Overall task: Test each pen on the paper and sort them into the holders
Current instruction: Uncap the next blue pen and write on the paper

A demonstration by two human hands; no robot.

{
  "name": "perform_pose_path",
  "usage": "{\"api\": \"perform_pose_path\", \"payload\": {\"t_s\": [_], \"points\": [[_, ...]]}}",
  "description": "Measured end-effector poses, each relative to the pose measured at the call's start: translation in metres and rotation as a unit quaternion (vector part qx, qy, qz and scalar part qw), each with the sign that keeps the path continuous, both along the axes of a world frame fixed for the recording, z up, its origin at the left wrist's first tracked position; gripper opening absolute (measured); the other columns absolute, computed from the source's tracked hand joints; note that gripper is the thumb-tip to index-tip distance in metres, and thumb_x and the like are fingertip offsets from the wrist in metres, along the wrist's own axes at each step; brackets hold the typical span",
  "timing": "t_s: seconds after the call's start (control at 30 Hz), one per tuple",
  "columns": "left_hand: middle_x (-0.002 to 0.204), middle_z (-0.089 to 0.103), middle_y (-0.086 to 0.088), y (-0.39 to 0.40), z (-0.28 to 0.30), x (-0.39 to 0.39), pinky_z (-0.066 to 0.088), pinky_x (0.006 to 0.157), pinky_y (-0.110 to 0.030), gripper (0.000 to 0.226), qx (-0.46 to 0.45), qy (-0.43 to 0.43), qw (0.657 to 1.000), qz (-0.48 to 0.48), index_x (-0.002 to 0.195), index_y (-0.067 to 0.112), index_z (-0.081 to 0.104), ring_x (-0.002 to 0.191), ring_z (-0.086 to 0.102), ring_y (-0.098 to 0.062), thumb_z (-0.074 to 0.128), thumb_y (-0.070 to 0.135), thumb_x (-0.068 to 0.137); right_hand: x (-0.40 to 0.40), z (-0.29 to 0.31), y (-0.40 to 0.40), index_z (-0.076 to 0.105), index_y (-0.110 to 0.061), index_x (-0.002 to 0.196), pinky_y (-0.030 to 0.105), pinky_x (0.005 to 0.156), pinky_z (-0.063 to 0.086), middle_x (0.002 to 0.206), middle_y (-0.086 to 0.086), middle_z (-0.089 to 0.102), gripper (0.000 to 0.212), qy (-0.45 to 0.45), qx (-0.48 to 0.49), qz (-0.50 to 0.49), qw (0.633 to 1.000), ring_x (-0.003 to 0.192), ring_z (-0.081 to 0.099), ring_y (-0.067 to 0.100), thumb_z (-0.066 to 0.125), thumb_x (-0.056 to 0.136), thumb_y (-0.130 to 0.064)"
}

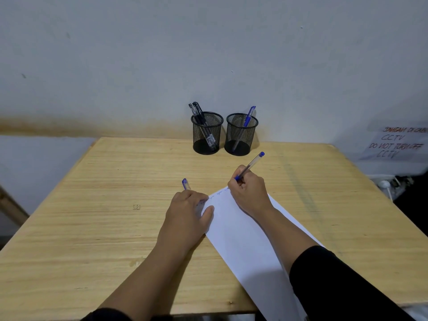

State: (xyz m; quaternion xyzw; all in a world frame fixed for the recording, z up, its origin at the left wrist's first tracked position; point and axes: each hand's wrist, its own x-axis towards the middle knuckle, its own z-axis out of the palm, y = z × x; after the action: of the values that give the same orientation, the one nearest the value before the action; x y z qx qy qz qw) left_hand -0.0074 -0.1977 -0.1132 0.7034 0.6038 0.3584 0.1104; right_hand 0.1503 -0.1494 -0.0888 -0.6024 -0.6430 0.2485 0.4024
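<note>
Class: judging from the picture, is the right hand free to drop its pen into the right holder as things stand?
Probably yes. The right hand grips a blue pen; the right holder stands beyond it, open-topped, with bare table between.

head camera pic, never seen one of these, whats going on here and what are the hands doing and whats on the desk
There is no machine here. The one picture comes from a camera worn on a person's head, looking forward and down, so you see their own two arms reaching out.

The right hand grips a blue pen in a writing pose, its tip at the top edge of a white sheet of paper, where a few small scribbles show. The left hand rests on the sheet's corner and has a second blue-capped pen sticking out from it.

All this lies on a wooden table against a wall. At the back stand two black mesh holders: the left holder has black pens in it, the right holder has one blue pen.
</note>
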Motion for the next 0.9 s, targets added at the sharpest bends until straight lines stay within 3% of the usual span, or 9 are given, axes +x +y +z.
{"api": "perform_pose_path", "payload": {"t_s": [0.13, 0.73, 0.83, 0.9], "points": [[0.103, 0.065, 0.007, 0.000, 0.000, 0.000, 0.030, 0.085, -0.015, 0.026, 0.002, 0.000, 1.000, -0.002, 0.104, 0.019, 0.066, 0.102, 0.052, -0.012, 0.061, 0.030, 0.081, 0.001, 0.000, 0.000, 0.049, -0.012, 0.079, 0.011, 0.046, 0.034, 0.054, -0.005, 0.044, 0.009, -0.002, 0.004, -0.008, 1.000, 0.048, 0.041, 0.010, 0.049, 0.088, -0.010], [0.105, 0.065, 0.008, -0.001, 0.005, -0.001, 0.035, 0.086, -0.018, 0.025, -0.003, -0.034, 0.999, 0.002, 0.105, 0.019, 0.066, 0.102, 0.054, -0.011, 0.061, 0.029, 0.082, 0.001, -0.002, 0.003, 0.050, -0.010, 0.079, 0.021, 0.051, 0.037, 0.057, -0.002, 0.046, 0.008, 0.006, -0.004, -0.017, 1.000, 0.051, 0.043, 0.011, 0.049, 0.087, -0.010], [0.102, 0.063, 0.005, 0.007, 0.015, -0.010, 0.036, 0.082, -0.019, 0.020, 0.014, -0.136, 0.987, 0.085, 0.102, 0.019, 0.066, 0.093, 0.058, -0.011, 0.060, 0.027, 0.085, 0.004, -0.001, 0.004, 0.049, -0.014, 0.076, 0.026, 0.050, 0.038, 0.061, 0.003, 0.051, 0.013, 0.124, -0.042, -0.036, 0.991, 0.053, 0.045, 0.015, 0.047, 0.088, -0.012], [0.104, 0.061, 0.000, 0.021, 0.018, -0.017, 0.033, 0.081, -0.020, 0.022, -0.016, -0.148, 0.981, 0.127, 0.104, 0.020, 0.064, 0.094, 0.056, -0.013, 0.057, 0.029, 0.086, 0.008, 0.002, 0.005, 0.050, -0.014, 0.076, 0.027, 0.047, 0.038, 0.065, 0.006, 0.056, 0.013, 0.229, -0.060, -0.064, 0.969, 0.050, 0.047, 0.016, 0.048, 0.088, -0.014]]}}
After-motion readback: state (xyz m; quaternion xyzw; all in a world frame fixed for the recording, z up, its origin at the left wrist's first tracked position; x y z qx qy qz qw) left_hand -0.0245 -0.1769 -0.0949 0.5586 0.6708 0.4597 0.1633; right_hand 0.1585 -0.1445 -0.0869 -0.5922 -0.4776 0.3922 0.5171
